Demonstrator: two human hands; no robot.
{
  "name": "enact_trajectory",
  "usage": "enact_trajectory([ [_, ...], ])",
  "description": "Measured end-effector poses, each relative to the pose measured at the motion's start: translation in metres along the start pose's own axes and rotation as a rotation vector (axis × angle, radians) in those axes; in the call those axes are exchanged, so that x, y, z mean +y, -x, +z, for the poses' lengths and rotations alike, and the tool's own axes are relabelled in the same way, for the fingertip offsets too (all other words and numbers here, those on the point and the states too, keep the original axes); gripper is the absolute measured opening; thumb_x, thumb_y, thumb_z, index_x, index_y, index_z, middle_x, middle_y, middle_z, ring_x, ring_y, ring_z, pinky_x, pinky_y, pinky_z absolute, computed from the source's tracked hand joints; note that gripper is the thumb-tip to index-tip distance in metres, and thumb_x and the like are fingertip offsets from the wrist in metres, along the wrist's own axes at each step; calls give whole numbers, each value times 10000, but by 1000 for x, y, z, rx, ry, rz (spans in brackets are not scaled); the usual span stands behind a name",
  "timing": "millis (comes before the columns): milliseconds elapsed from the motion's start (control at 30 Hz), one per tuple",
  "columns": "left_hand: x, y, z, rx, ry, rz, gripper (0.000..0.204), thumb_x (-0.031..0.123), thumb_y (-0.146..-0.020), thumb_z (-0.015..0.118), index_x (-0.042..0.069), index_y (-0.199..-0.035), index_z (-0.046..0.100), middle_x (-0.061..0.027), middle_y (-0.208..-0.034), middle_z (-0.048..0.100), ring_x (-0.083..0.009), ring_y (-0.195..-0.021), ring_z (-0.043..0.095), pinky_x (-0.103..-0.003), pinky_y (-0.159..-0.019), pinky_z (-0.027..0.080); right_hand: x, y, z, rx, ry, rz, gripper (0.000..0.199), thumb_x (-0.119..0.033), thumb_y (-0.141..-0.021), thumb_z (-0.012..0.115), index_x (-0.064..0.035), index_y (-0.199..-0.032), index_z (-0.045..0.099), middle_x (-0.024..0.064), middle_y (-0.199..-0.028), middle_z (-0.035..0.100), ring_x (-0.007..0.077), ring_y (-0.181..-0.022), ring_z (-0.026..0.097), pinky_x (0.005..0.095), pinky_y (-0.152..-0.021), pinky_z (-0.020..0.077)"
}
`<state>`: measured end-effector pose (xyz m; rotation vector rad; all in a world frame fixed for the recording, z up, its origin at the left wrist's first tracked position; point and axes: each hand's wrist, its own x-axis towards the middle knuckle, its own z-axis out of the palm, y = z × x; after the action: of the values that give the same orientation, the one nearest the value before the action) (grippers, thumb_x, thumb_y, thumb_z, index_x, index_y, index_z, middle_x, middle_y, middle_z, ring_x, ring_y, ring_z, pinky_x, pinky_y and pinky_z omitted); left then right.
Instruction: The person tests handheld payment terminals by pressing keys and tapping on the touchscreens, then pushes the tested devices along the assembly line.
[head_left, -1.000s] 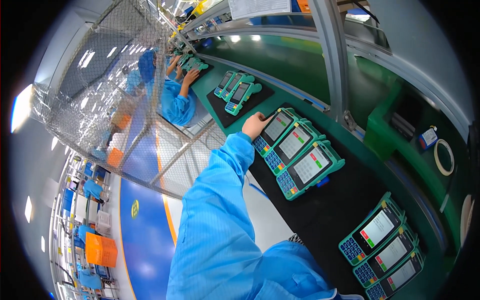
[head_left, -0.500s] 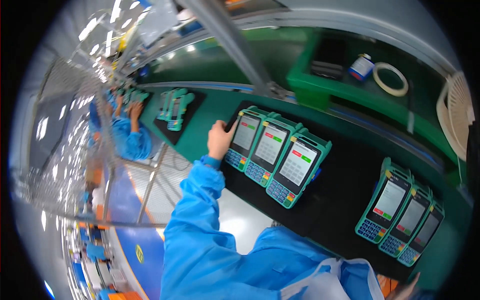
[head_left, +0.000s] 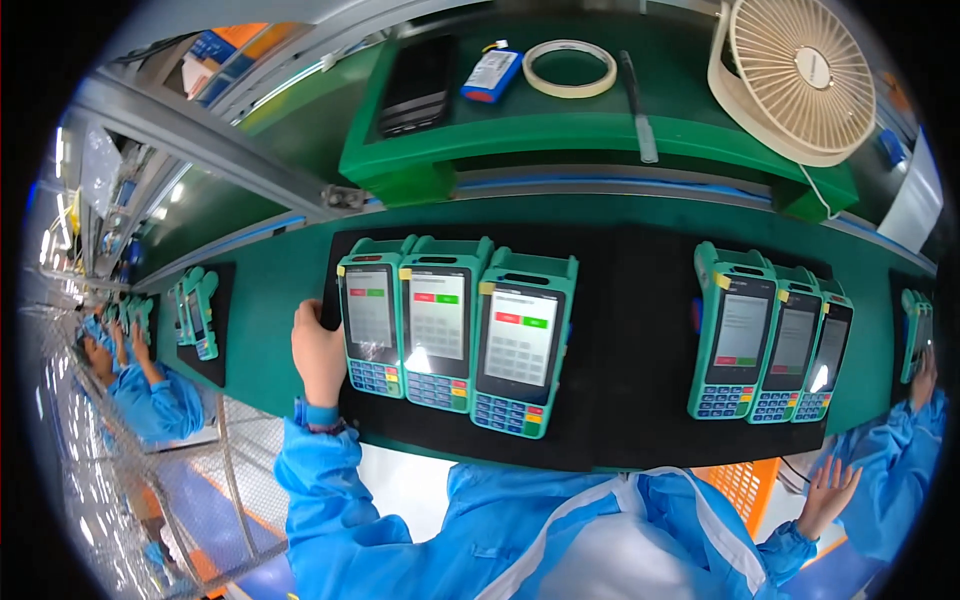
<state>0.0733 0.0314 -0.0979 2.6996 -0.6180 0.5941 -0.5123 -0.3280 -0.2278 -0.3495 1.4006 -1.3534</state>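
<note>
Several handheld payment terminals with green cases stand on a black mat [head_left: 640, 340], in two groups with lit screens. My left hand [head_left: 318, 355] is against the left side of the leftmost terminal [head_left: 370, 315], thumb apart from the fingers, not wrapped round it. Close beside that one are a middle terminal [head_left: 437, 318] and a nearer, slightly tilted terminal [head_left: 520, 340]. My right hand [head_left: 830, 492] is raised off the mat's near right edge, fingers spread and holding nothing. The right-hand group, with its front terminal [head_left: 740, 330], lies nearest to it but apart.
A green shelf [head_left: 540, 137] at the back carries a dark device [head_left: 418, 85], a blue battery pack [head_left: 492, 75], a tape roll [head_left: 570, 68], a slim tool [head_left: 637, 110] and a fan [head_left: 800, 75]. Co-workers sit left and right; an orange basket [head_left: 742, 488] is below.
The view has swung right, so the terminals and shelf appear further left. My left hand stays by the leftmost terminal. My right hand has come more fully into view, fingers spread.
</note>
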Motion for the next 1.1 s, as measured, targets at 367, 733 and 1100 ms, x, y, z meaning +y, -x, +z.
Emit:
enact_trajectory([
  [367,85,51,1,-202,157,101,508,271,-708,756,-15,-1076,552,-146,-957,583,-266,-877,553,-349,-758,445,79,151,122,-581,985,-1059,375,0,-754,581,17,-1128,563,171,-1032,577,271,-953,555,342,-853,419],
  [733,136,102,-20,-249,-84,829,421,302,-667,773,287,-1069,648,-27,-1187,506,-214,-1044,416,-361,-852,251,73,206,168,-1282,654,-158,688,27,-791,572,0,-1405,263,141,-1127,464,166,-835,530,247,-685,446],
  [1100,168,102,-29,-551,300,350,579,-31,-803,560,-15,-1350,370,-167,-1058,595,-285,-848,558,-354,-751,438,61,204,177,-1350,741,-204,744,56,-734,621,-13,-1403,303,131,-1093,492,121,-708,537,201,-512,407],
])
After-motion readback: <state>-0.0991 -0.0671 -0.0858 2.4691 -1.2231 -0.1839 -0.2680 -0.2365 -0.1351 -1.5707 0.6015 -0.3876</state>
